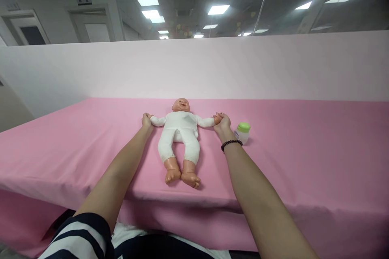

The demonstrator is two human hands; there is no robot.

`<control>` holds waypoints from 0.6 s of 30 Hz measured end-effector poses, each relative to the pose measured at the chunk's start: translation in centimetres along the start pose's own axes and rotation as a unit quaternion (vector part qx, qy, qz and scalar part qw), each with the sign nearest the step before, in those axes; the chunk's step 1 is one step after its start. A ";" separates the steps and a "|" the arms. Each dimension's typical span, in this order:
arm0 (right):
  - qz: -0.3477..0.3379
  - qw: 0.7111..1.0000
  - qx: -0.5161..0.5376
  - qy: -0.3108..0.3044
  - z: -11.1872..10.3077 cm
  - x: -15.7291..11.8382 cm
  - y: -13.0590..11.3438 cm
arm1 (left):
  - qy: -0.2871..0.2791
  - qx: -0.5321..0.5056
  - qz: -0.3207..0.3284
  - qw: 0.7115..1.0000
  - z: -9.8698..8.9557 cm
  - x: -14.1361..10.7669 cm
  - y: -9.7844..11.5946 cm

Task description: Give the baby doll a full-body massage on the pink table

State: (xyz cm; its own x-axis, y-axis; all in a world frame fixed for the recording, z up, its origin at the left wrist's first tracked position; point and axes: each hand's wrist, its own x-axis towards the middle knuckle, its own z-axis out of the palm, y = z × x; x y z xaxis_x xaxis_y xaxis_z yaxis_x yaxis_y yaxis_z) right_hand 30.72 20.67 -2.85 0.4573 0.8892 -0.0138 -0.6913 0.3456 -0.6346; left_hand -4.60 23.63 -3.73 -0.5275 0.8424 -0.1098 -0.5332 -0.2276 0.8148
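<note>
A baby doll (181, 123) in a white bodysuit lies on its back, head at the far side and bare feet towards me. Both its arms are stretched out sideways. My left hand (147, 119) is closed around the doll's hand on the left side. On the other side, my right hand (223, 123) grips the doll's other hand, whose small fingers show above mine. A dark beaded bracelet (231, 144) circles my right wrist. Just right of that wrist stands a clear bottle with a green lid (243, 132), partly hidden by my hand.
A pink cloth (304, 149) covers the table, hanging over its front edge close to my body. Behind the table runs a low white wall (194, 68) with glass above it. Two doors (91, 28) show at the back left.
</note>
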 end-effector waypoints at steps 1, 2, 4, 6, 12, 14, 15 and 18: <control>0.010 1.000 0.006 0.013 0.1 -0.2 -0.1 | 0.007 -0.003 -0.003 1.000 0.0 -0.1 0.0; 0.020 0.999 0.012 0.025 0.2 -0.4 -0.3 | 0.013 -0.006 -0.005 1.000 0.0 -0.1 0.1; 0.033 0.999 0.020 0.037 0.4 -0.8 -0.5 | 0.017 -0.012 -0.009 1.000 0.0 -0.1 0.1; 0.041 0.998 0.025 0.038 0.5 -1.1 -0.6 | 0.013 -0.016 -0.011 1.000 0.1 -0.1 0.2; 0.047 0.997 0.024 0.050 0.9 -1.2 -0.6 | -0.010 -0.016 -0.010 1.000 0.1 -0.1 0.1; 0.049 0.997 0.023 0.054 0.9 -1.1 -0.6 | -0.005 -0.015 -0.011 1.000 0.1 -0.1 0.1; 0.050 0.997 0.023 0.054 0.8 -1.1 -0.6 | 0.000 -0.016 -0.013 1.000 0.1 -0.2 0.2; 0.051 0.997 0.023 0.049 0.7 -1.0 -0.6 | 0.011 -0.022 -0.018 1.000 0.1 -0.2 0.2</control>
State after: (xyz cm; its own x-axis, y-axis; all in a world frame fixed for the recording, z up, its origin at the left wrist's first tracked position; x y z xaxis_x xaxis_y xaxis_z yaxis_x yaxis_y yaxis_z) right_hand 30.31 19.72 -1.92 0.4336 0.8880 -0.1531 -0.7613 0.2701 -0.5894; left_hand -4.55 23.41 -3.46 -0.5215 0.8396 -0.1524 -0.5809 -0.2184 0.7842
